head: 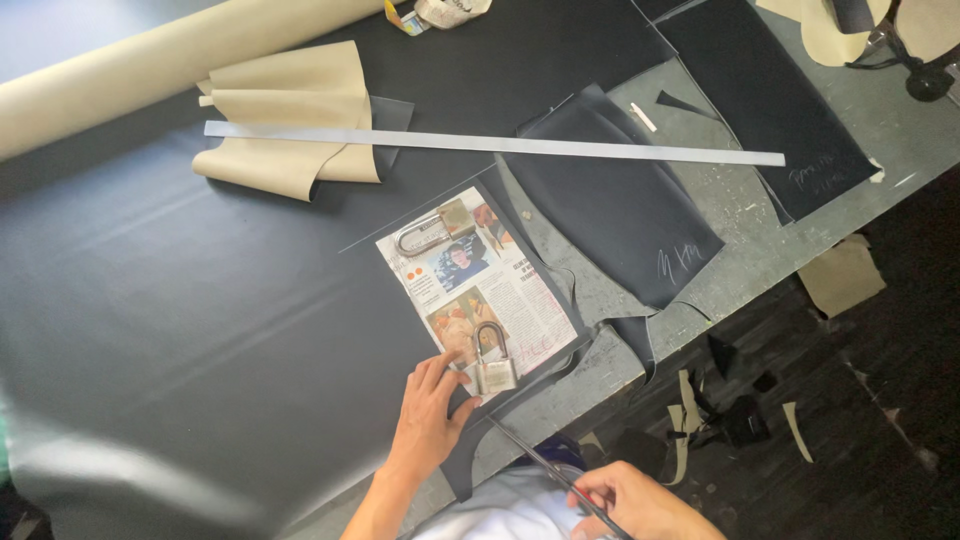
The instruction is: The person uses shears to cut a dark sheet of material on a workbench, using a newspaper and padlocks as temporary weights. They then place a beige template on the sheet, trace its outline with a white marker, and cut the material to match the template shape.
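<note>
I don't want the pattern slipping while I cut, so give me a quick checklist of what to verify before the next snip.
1. Left hand flat on the black sheet beside the paper pattern: ok.
2. Near padlock weighting the pattern's lower corner: ok.
3. Far padlock lying on the upper corner: ok.
4. Right hand grip on the scissors: ok.
5. Blade tips at the pattern edge: cannot tell.
6. Long metal ruler away from the pattern: ok.

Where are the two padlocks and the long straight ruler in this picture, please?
Near padlock (494,372), head view, on its square metal body.
Far padlock (428,232), head view, on its looped shackle.
Long ruler (500,145), head view, on its middle stretch.
</note>
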